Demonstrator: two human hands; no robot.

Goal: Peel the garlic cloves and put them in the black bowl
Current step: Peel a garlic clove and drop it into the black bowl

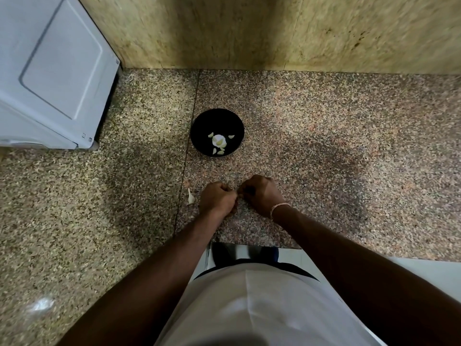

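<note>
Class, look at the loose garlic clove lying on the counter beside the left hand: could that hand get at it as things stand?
Probably yes. The garlic clove lies bare on the counter just outside the left hand, nothing between them. That hand's fingers are curled against the right hand, so it would have to let go first.

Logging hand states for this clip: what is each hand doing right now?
Left hand: fingers curled, pinching something hidden.
Right hand: fingers curled, pinching something hidden too.

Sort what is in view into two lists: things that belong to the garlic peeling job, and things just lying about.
Belongs to the job:
- black bowl, with garlic pieces lying in it
- left hand and right hand, fingers curled together, whatever they work on is hidden
- a pale garlic piece on the counter, beside the left hand

Just there:
- white appliance at the far left
- bracelet on the right wrist
</note>
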